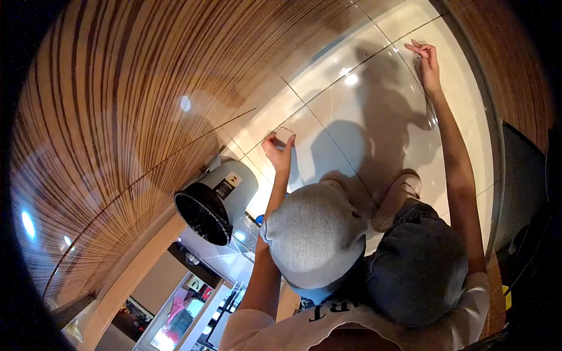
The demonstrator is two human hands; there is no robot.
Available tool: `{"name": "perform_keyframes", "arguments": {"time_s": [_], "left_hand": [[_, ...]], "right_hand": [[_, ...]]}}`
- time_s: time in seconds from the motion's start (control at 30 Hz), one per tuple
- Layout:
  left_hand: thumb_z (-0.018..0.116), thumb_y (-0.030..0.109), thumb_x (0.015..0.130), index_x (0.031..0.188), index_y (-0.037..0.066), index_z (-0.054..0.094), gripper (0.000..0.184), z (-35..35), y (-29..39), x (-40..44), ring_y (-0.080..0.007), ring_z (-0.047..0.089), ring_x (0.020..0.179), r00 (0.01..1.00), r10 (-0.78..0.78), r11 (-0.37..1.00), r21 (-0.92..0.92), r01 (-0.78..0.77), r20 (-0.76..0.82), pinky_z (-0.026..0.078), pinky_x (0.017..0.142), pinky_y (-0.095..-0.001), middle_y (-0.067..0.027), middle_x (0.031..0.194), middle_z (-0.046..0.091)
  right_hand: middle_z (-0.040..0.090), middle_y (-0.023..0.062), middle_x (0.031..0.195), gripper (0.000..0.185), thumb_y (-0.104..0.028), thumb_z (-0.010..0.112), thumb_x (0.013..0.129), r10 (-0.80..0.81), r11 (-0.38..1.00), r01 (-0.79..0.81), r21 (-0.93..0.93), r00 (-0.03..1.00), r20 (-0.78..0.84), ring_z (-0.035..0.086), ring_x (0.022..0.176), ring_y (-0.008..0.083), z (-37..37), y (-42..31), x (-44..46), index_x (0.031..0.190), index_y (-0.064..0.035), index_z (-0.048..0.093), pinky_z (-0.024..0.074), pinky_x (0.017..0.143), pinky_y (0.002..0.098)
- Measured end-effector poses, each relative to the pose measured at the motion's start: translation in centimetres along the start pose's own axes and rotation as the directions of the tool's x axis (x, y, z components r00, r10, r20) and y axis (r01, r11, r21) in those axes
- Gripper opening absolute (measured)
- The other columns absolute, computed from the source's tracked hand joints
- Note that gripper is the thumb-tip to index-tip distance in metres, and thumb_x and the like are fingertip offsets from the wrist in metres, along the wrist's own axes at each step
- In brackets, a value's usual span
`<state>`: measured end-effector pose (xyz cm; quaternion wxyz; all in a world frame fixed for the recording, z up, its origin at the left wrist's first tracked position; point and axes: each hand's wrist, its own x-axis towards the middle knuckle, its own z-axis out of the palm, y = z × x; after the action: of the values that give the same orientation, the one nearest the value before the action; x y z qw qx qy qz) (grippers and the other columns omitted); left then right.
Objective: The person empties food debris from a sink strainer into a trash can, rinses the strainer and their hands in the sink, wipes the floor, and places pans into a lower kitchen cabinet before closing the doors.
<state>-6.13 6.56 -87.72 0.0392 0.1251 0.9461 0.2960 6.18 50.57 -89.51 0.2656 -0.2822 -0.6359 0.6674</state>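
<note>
The bin [241,186] could be tipped if the left hand [279,152], thumb and fingers parted, were swung sideways (whether anything is pinched by the right hand [429,63] cannot be told).

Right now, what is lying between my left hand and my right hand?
In the head view, tiled floor lies between your left hand and your right hand, with shadows and a bright reflection on it.
</note>
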Motion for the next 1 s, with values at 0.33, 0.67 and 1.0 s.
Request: {"name": "perform_keyframes", "arguments": {"time_s": [0.33,0.67,1.0], "left_hand": [[0.068,0.042,0.062,0.084,0.006,0.042,0.049,1.3,1.0,0.7,-0.0265,0.039,0.088,0.995,-0.067,0.962,0.26,0.083,-0.07,0.028,0.076,-0.0393,-0.01,0.087,0.043],[0.055,0.036,0.076,0.084,0.004,0.041,0.036,2.7,1.3,1.2,-0.0251,0.038,0.084,0.961,-0.161,0.929,0.295,0.225,-0.224,0.026,0.074,-0.0387,-0.0079,0.083,0.04],[0.052,0.032,0.08,0.086,0.003,0.043,0.031,2.9,1.4,1.5,-0.0272,0.042,0.085,0.958,-0.096,0.934,0.309,0.181,-0.271,0.031,0.074,-0.0393,-0.0104,0.086,0.045]], "right_hand": [[0.054,0.0122,0.108,0.02,0.006,0.025,0.08,-0.01,0.997,0.014,-0.077,0.999,0.043,0.031,0.119,0.0218,-0.3,-0.1,0.0,0.094,-0.0064,0.032,0.0216,0.098,0.0309],[0.054,0.0132,0.108,0.02,0.007,0.024,0.08,-0.066,0.971,0.074,-0.225,0.997,0.044,0.032,0.119,0.0233,-0.3,0.7,0.0,0.092,-0.0057,0.033,0.0208,0.099,0.0321],[0.057,0.0079,0.104,0.016,0.005,0.026,0.078,-0.134,0.923,0.132,-0.362,0.991,0.02,0.04,0.114,0.0209,0.0,0.3,-0.2,0.088,-0.0052,0.033,0.032,0.09,0.0264]]}}
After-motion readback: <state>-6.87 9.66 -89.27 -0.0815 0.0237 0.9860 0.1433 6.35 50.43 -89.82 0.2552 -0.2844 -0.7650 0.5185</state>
